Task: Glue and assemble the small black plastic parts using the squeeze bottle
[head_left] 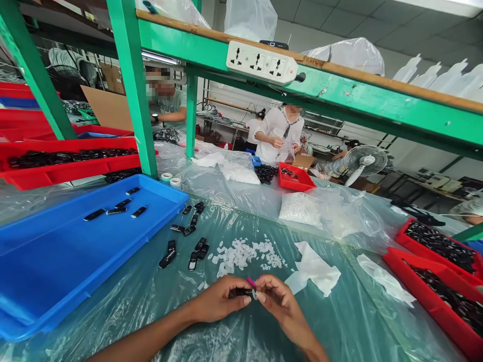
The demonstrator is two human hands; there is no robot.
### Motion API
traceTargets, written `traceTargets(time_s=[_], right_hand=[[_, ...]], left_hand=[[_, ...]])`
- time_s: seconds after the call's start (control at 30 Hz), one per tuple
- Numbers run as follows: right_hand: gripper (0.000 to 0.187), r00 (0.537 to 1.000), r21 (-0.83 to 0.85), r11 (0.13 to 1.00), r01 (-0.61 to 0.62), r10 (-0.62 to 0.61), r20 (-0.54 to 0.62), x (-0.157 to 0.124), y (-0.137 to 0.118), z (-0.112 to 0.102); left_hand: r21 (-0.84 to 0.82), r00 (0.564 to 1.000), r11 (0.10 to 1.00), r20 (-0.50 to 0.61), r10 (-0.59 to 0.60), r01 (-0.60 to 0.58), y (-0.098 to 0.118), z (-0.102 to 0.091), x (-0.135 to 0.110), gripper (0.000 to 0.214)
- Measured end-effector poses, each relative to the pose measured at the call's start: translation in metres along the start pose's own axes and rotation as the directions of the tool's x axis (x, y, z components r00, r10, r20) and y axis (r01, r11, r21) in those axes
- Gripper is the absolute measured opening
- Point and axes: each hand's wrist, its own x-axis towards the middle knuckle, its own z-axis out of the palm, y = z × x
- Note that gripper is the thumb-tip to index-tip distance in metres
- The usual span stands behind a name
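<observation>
One black piece (pixel 244 291), likely light, stiff and slick, suits a side grip: left hand (pixel 221 300) pinches it, right hand (pixel 281 305) its pale end (pixel 254 294).

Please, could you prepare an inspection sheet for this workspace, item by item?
Surface: green top under wrinkled clear plastic.
Job's things: black pieces lie in loose groups, a few more in the blue tray; white parts are heaped before the hands.
Clutter: crumpled white sheet right of the heap; clear bag of white contents behind.
Hands: left hand grips a dark piece; right hand appears to pinch a pale bit at its end.
Cables: nothing seen near the hands; power strip on the beam above.
Surroundings: red bins at both sides; fan and co-worker beyond.
</observation>
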Motion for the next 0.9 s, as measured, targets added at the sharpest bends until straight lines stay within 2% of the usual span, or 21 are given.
traceTargets(time_s=[0.1, 0.23, 0.47, 0.7, 0.8, 0.9], right_hand=[[0.018, 1.0, -0.067, 0.998, 0.0, 0.002, 0.03, -0.002, -0.005, -0.002], [0.017, 0.997, -0.096, 0.995, -0.028, 0.035, 0.073, -0.003, -0.005, -0.005], [0.021, 0.996, -0.07, 0.994, -0.082, 0.085, 0.035, -0.002, 0.003, -0.006], [0.02, 0.986, 0.181, 0.97, -0.164, 0.156, 0.058, -0.002, 0.006, -0.003], [0.016, 0.979, 0.366, 0.907, -0.206, 0.187, 0.086, -0.002, 0.009, 0.0], [0.014, 0.969, 0.457, 0.855, -0.247, 0.217, 0.116, -0.002, 0.01, 0.002]], left_hand=[[0.087, 1.0, 0.996, -0.005, 0.01, -0.01, 0.003, -0.001, -0.001, 0.035], [0.211, 0.999, 0.977, 0.025, -0.045, 0.039, 0.005, -0.002, -0.003, 0.04], [0.181, 0.999, 0.983, 0.036, -0.015, 0.009, 0.003, -0.002, -0.002, 0.038], [-0.007, 0.995, 1.0, 0.095, 0.003, -0.002, 0.006, -0.002, -0.003, 0.038], [-0.051, 0.993, 0.999, 0.117, 0.012, -0.006, 0.006, -0.003, -0.004, 0.039], [-0.079, 0.99, 0.997, 0.138, 0.014, -0.003, 0.005, -0.004, -0.004, 0.041]])
